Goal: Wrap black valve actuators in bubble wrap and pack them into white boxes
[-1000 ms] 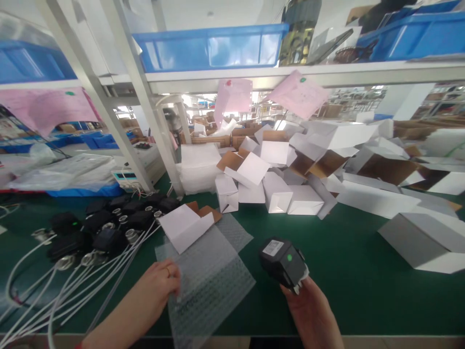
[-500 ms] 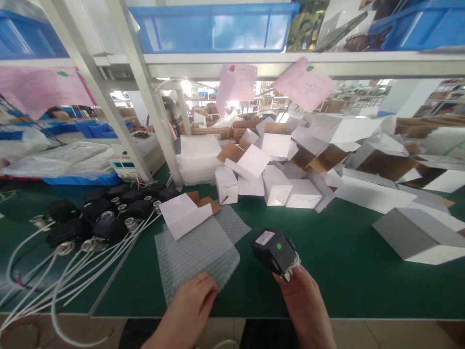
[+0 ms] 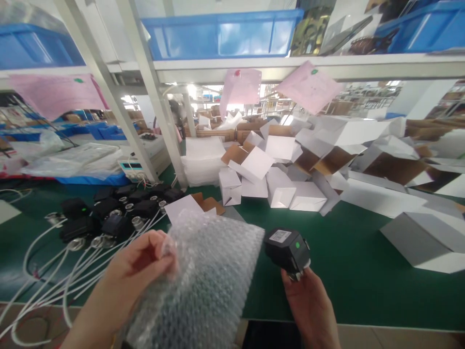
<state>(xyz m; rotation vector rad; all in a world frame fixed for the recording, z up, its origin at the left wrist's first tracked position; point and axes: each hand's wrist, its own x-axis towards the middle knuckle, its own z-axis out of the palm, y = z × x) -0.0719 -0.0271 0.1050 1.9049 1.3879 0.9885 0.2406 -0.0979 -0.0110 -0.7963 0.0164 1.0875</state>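
Observation:
My left hand (image 3: 145,264) pinches the upper left edge of a bubble wrap bag (image 3: 203,276), which is lifted off the bench and tilted toward me. My right hand (image 3: 308,295) is closed around the lower end of a black actuator unit (image 3: 286,249) with a white label and a green dot. The unit is held just right of the bag, apart from it. An opened white carton (image 3: 183,209) lies behind the bag, partly covered by it. Whether the bag's mouth is spread apart, I cannot tell.
Several black units with white cables (image 3: 116,228) crowd the bench at left. White cartons (image 3: 279,186) are piled at the back and right, with a large white box (image 3: 417,240) near the right edge. A stack of white foam sheets (image 3: 203,162) stands by the shelf post (image 3: 156,97).
My left hand has taken hold of the bubble wrap bag and raised it off the bench, moving left and up. My right hand has shifted slightly right with the black unit.

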